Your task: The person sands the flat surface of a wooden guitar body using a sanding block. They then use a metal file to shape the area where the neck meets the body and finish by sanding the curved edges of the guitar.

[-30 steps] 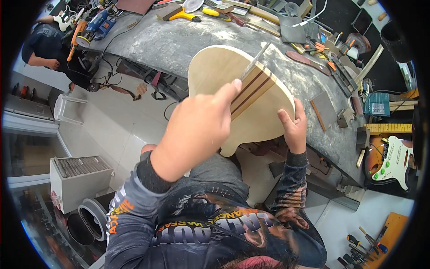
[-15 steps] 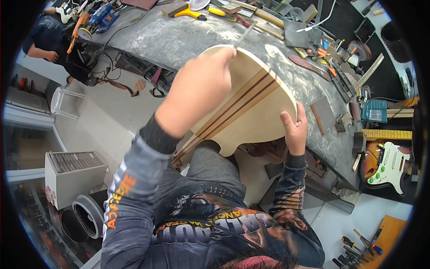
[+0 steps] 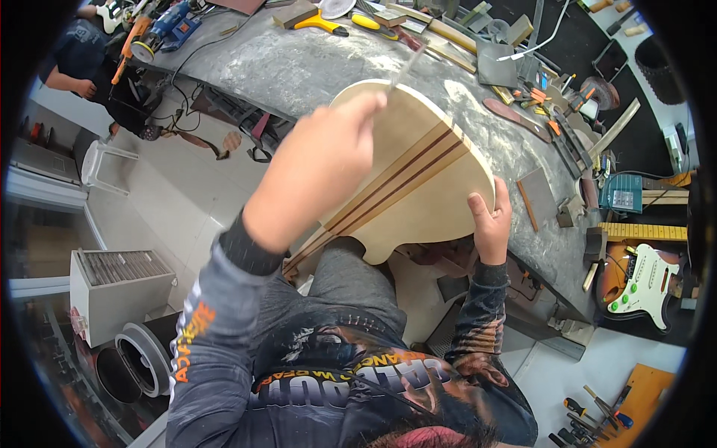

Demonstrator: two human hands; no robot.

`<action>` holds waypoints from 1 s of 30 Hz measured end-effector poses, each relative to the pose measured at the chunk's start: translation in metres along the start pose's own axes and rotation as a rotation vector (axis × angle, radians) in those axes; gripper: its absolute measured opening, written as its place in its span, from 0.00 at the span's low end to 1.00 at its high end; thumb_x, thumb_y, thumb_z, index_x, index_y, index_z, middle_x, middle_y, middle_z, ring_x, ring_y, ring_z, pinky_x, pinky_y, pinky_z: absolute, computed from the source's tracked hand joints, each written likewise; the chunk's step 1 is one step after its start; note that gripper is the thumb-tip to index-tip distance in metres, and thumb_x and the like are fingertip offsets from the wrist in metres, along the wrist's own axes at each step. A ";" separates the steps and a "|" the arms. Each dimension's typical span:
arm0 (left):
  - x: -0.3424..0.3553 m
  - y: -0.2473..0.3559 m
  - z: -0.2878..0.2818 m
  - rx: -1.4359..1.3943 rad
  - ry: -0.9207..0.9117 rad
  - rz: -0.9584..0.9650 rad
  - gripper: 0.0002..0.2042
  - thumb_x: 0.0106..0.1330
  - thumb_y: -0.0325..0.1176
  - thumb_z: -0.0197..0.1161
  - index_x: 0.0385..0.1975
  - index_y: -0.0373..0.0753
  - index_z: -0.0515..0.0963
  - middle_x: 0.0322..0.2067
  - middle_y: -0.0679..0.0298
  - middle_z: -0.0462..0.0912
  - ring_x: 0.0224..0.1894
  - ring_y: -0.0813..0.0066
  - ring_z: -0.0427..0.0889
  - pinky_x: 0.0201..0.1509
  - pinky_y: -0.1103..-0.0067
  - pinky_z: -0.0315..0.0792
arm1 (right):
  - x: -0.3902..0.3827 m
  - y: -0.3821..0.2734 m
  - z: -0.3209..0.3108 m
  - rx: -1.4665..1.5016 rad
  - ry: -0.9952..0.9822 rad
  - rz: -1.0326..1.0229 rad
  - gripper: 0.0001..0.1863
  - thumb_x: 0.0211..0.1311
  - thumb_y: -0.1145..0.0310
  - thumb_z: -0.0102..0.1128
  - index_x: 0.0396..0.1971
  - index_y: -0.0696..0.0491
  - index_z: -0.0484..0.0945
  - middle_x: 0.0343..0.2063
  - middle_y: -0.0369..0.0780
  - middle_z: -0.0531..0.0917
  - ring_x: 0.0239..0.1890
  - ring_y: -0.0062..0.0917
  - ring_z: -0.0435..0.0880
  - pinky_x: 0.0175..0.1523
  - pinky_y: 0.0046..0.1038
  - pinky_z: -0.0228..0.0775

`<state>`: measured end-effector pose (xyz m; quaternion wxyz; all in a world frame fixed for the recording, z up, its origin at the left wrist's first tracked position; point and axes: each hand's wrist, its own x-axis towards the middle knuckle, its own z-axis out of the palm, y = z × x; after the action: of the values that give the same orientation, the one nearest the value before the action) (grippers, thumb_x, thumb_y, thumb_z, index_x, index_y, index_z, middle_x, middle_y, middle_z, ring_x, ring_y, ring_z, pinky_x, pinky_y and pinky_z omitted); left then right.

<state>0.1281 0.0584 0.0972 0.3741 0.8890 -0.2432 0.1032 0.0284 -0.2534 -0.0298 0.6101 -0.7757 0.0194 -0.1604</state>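
1. We saw the pale, dark-striped guitar body (image 3: 427,196) between the lap and the worktop (image 3: 284,67), its far end overlapping the dusty surface in view.
2. Our left hand (image 3: 317,160) was closed around a narrow metal tool (image 3: 407,69), blurred, at the body's far rim; this hand hid part of the wood.
3. Our right hand (image 3: 493,222) pinched the body's right edge, thumb on the face.
4. Beyond lay a yellow-handled tool (image 3: 321,24); to the right, a brown paddle-shaped piece (image 3: 517,119), a teal box (image 3: 622,194) and a sunburst guitar (image 3: 646,280).
5. At far left we saw a co-worker's hand (image 3: 86,88) near a blue power tool (image 3: 168,35).
6. One second earlier, the metal tool was by the stripes' far end; it had since shifted left, while our right hand kept its edge.
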 end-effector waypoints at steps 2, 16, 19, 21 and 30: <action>-0.027 0.028 -0.020 -0.049 -0.150 -0.176 0.17 0.80 0.28 0.57 0.63 0.37 0.84 0.34 0.39 0.87 0.35 0.44 0.90 0.41 0.62 0.79 | 0.001 -0.002 0.002 -0.006 0.002 -0.006 0.28 0.78 0.54 0.74 0.64 0.60 0.78 0.51 0.39 0.86 0.54 0.24 0.84 0.62 0.29 0.76; -0.048 0.016 -0.025 -0.132 -0.145 -0.286 0.18 0.81 0.27 0.56 0.66 0.33 0.81 0.34 0.41 0.85 0.30 0.58 0.84 0.39 0.67 0.76 | 0.000 0.006 -0.001 -0.029 0.001 -0.011 0.26 0.79 0.57 0.72 0.65 0.60 0.78 0.53 0.39 0.85 0.56 0.24 0.83 0.63 0.29 0.75; -0.005 -0.033 -0.004 -0.105 0.048 -0.100 0.18 0.82 0.28 0.55 0.67 0.33 0.81 0.37 0.42 0.89 0.32 0.55 0.86 0.45 0.68 0.79 | 0.001 0.004 0.001 -0.016 -0.007 -0.007 0.27 0.79 0.57 0.72 0.65 0.60 0.77 0.53 0.39 0.84 0.56 0.24 0.83 0.63 0.29 0.75; -0.007 -0.032 -0.008 -0.152 0.040 -0.100 0.18 0.82 0.29 0.55 0.67 0.33 0.81 0.37 0.44 0.90 0.33 0.57 0.86 0.46 0.69 0.79 | 0.000 0.009 -0.002 -0.023 -0.004 -0.004 0.27 0.79 0.57 0.72 0.65 0.60 0.77 0.53 0.38 0.84 0.56 0.24 0.83 0.63 0.29 0.75; -0.020 -0.035 -0.015 -0.145 -0.003 -0.223 0.17 0.80 0.29 0.56 0.63 0.34 0.83 0.40 0.38 0.88 0.44 0.34 0.89 0.50 0.54 0.80 | 0.000 0.001 0.002 -0.078 0.015 -0.025 0.26 0.81 0.54 0.70 0.63 0.61 0.78 0.52 0.38 0.84 0.55 0.23 0.81 0.64 0.28 0.73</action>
<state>0.1285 0.0974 0.0783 0.4460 0.8814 -0.1501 0.0417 0.0289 -0.2519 -0.0314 0.5771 -0.7978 0.0206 -0.1730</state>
